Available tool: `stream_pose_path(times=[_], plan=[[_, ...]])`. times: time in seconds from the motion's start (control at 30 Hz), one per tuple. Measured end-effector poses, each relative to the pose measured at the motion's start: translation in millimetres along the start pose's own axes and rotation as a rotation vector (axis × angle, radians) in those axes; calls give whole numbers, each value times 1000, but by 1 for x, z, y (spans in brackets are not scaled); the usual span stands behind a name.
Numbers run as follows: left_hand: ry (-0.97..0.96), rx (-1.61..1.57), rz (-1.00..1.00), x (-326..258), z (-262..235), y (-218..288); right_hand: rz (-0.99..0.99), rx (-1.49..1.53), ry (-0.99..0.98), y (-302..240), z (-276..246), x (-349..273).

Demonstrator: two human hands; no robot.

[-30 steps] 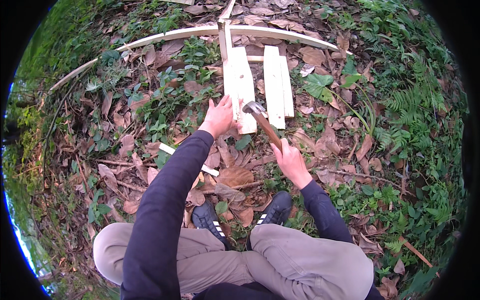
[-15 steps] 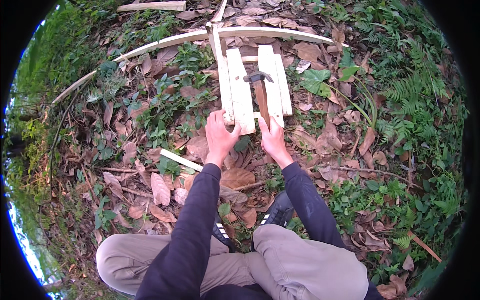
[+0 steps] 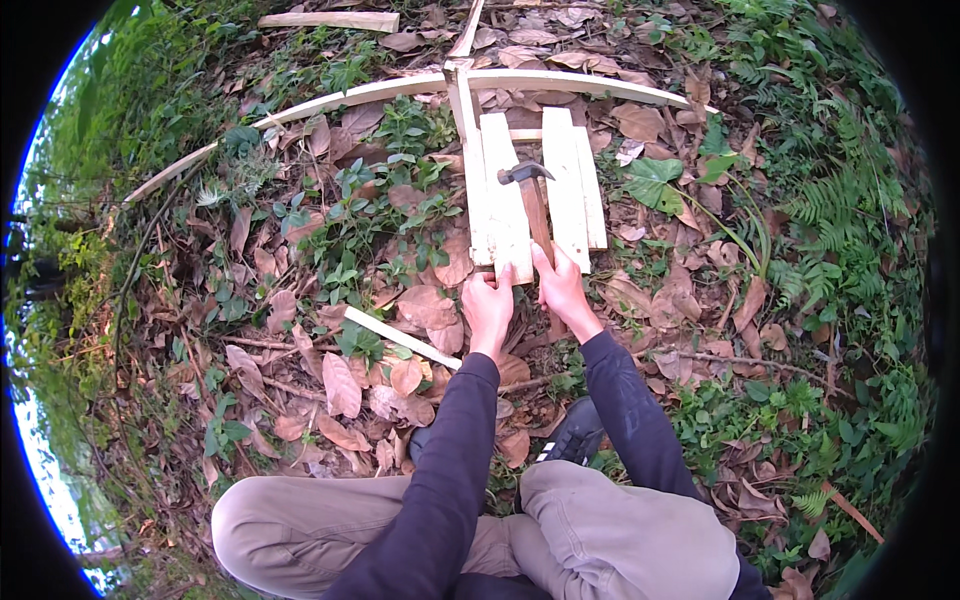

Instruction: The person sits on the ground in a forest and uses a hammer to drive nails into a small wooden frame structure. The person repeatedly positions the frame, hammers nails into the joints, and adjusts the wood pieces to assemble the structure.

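Note:
My right hand [image 3: 564,294] is wrapped round the wooden handle of a claw hammer [image 3: 536,212], its dark metal head lying over the gap between pale wooden boards. My left hand [image 3: 487,316] pinches the near end of the left wooden board [image 3: 506,195], thumb on top and the other fingers partly hidden below. Right of the hammer lies a second pale board [image 3: 565,180], with a narrower strip along its outer side. A crosspiece [image 3: 526,135] joins the boards near their far ends.
Beyond the boards, long wooden strips [image 3: 590,85] cross at an upright piece [image 3: 460,95]. One loose slat [image 3: 400,338] lies left of my left forearm, another piece [image 3: 328,20] at the far left. Dry leaves, twigs and green plants cover the ground around my shoes [image 3: 573,432].
My left hand has shifted from the left board's outer edge to its near end. The right hand still holds the hammer. The whole view has swung slightly.

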State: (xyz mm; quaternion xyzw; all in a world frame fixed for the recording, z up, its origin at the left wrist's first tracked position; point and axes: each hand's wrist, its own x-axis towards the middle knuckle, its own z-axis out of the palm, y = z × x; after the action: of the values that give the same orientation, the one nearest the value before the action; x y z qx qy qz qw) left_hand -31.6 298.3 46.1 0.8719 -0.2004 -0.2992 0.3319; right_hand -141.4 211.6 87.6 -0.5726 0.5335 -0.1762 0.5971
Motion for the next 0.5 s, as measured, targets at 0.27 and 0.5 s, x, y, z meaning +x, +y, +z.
stream_pose_path(times=[0.27,0.5], plan=[[-157,101,-138,18,-4,3,-29,-78,-19,-4,-2,0],[-250,98,-140,19,-9,15,-28,-50,-56,-5,-4,-3]])
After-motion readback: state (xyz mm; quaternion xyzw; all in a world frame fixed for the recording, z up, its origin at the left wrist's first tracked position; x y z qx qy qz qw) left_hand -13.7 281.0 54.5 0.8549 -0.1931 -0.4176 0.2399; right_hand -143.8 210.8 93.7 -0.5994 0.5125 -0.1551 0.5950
